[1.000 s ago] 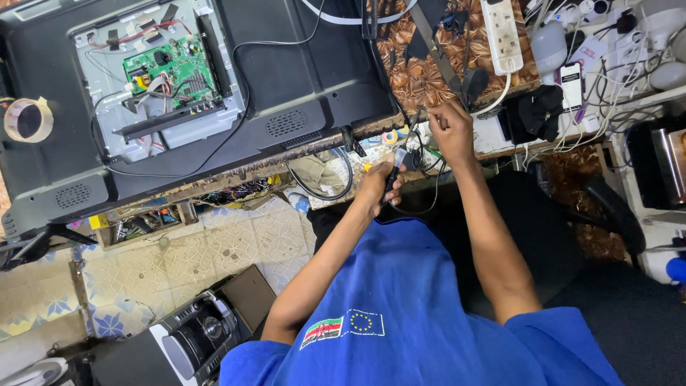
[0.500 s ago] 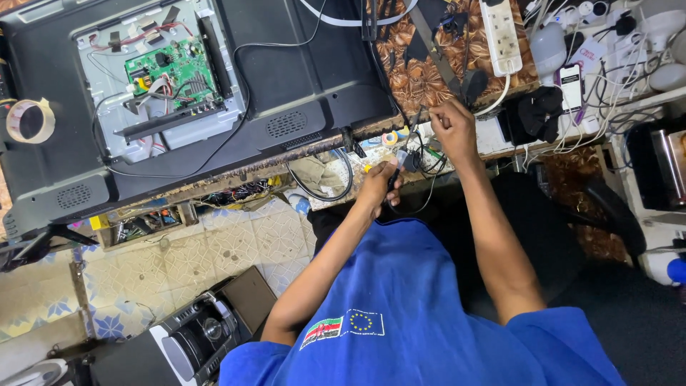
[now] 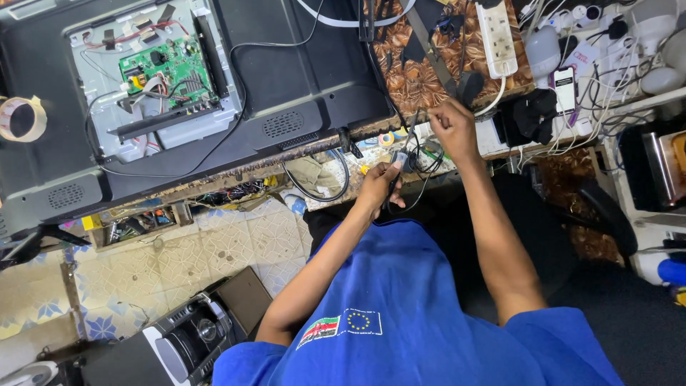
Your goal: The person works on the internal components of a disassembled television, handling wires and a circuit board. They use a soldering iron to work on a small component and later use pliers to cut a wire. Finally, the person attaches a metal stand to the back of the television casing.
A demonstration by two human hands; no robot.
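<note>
Opened flat TV [image 3: 300, 86], green circuit board [image 3: 161, 71] exposed, lies left of both grips. Left hand [image 3: 379, 186] pinches a small dark tool [image 3: 400, 163]; right hand [image 3: 451, 127] clenched around thin black wires [image 3: 429, 161] just beside it. Back panel off, board untouched.

Hands: 2 were seen, left hand [image 3: 379, 184] and right hand [image 3: 452, 129].
Televisions [image 3: 300, 78]: 1 was counted.
Green circuit boards [image 3: 166, 70]: 1.
Power strips [image 3: 498, 30]: 1.
Tape rolls [image 3: 21, 119]: 1.
Phones [image 3: 564, 87]: 1.
</note>
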